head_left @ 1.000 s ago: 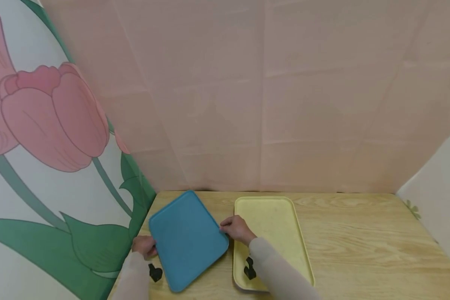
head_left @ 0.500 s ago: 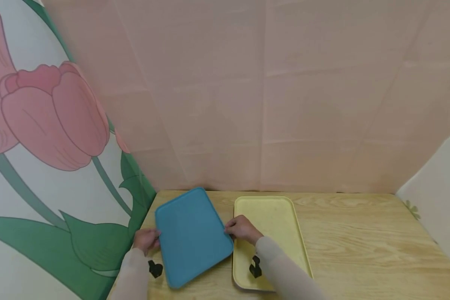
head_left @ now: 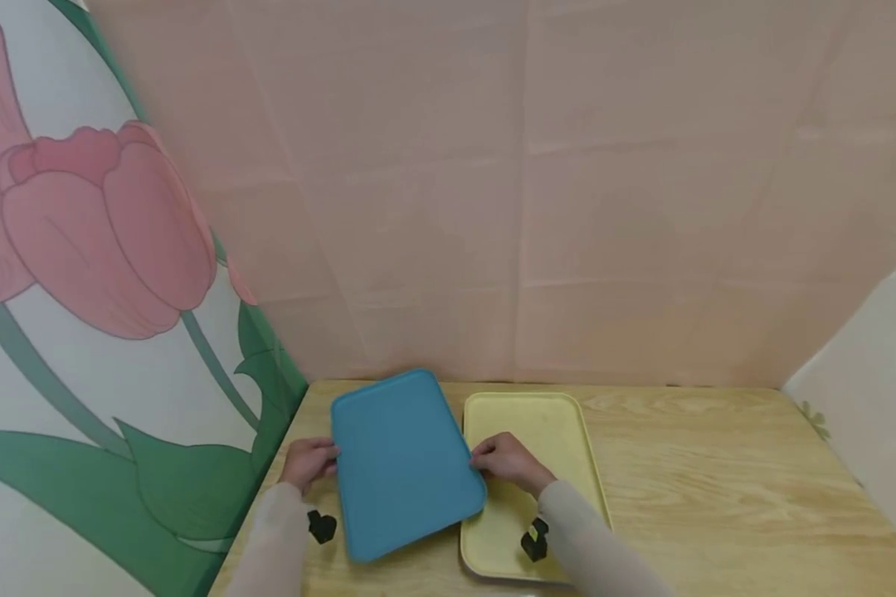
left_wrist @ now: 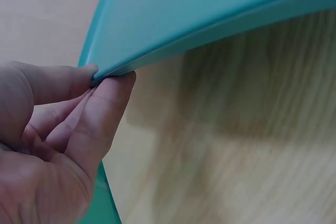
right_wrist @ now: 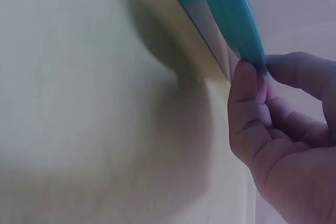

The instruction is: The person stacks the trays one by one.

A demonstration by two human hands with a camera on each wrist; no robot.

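A blue rectangular tray (head_left: 406, 468) is held above the table, turned at an angle. My left hand (head_left: 309, 462) pinches its left rim between thumb and fingers, and the left wrist view shows this hand (left_wrist: 63, 124) with the thumb on top and fingers beneath. On the opposite side my right hand (head_left: 511, 461) pinches the right rim; up close the fingertips of that hand (right_wrist: 278, 119) meet on the tray's edge (right_wrist: 236, 19). Under the right hand and forearm lies a yellow tray (head_left: 526, 423), and the blue tray's right corner overlaps its left edge.
The wooden table (head_left: 717, 481) extends to the right of the yellow tray. A pinkish cloth wall (head_left: 523, 207) rises behind it. At the left stands a panel with a tulip print (head_left: 112, 240), and a white panel (head_left: 881, 356) borders the right side.
Both hands have carried the blue tray rightward and slightly away from me, turning it a little straighter. Its right corner now reaches over the yellow tray, which has stayed in place.
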